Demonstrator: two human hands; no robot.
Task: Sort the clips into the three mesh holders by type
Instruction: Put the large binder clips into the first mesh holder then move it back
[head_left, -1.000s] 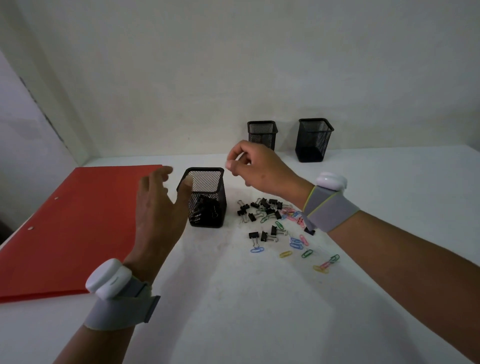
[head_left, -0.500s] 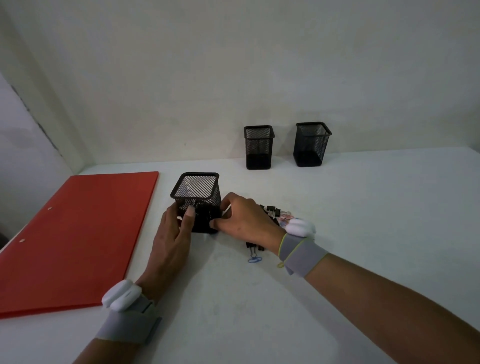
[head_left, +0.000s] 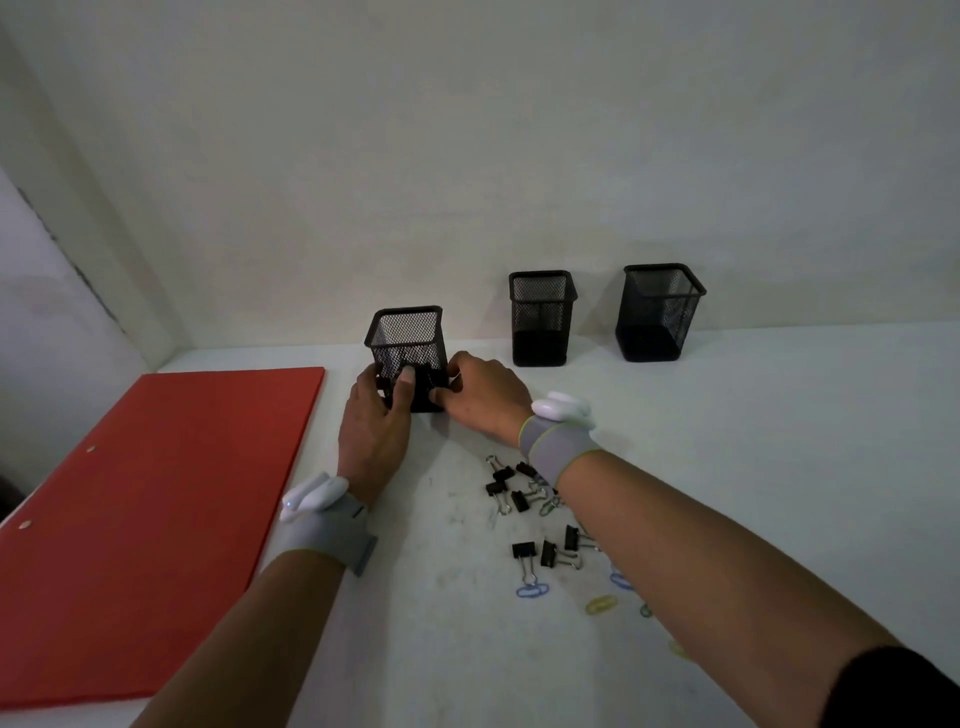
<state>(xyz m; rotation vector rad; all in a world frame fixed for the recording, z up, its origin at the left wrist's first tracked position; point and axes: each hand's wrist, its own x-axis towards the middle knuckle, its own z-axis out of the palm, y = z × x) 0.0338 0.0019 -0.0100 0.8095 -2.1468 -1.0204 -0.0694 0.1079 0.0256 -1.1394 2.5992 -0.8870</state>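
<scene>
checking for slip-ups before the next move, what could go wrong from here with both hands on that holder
1. Both hands, left hand and right hand, grip the near mesh holder low; it could tip and spill the binder clips inside.
2. The right forearm lies over the loose binder clips and coloured paper clips; pulling back may scatter them.

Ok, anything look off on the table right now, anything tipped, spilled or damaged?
Nothing is damaged. All three holders stand upright: the near holder, gripped by the left hand and right hand, and two more by the wall. Binder clips and coloured paper clips lie loose, unsorted. The tabletop looks smudged.
</scene>
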